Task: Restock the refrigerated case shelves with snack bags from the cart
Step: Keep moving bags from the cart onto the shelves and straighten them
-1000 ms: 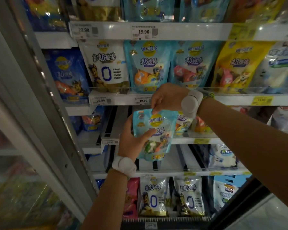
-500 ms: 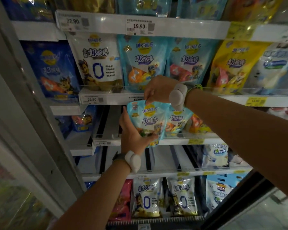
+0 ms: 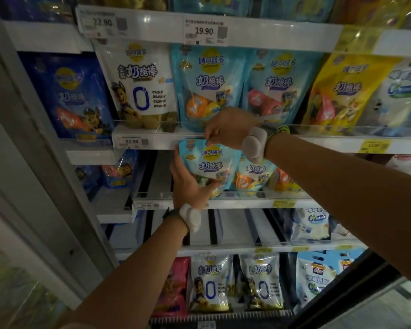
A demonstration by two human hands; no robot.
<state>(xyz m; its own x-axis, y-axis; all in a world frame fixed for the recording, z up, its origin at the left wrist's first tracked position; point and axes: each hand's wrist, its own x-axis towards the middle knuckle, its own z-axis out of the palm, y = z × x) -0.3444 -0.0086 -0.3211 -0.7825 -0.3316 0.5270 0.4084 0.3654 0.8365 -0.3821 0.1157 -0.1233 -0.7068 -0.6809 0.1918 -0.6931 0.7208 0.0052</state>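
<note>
Light-blue snack bag (image 3: 209, 162) upright at front of middle shelf (image 3: 223, 202), just left of matching bag (image 3: 254, 173). Left hand (image 3: 190, 186) cupping lower left side, thumb across front. Right hand (image 3: 228, 130) pinching top edge from above. Grey wrist bands (image 3: 254, 144) on both arms. Price tag (image 3: 205, 31) on upper rail.

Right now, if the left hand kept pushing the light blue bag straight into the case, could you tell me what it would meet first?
Probably nothing soon: left hand and bag face an empty-looking shelf lane; depth is unclear.
</note>
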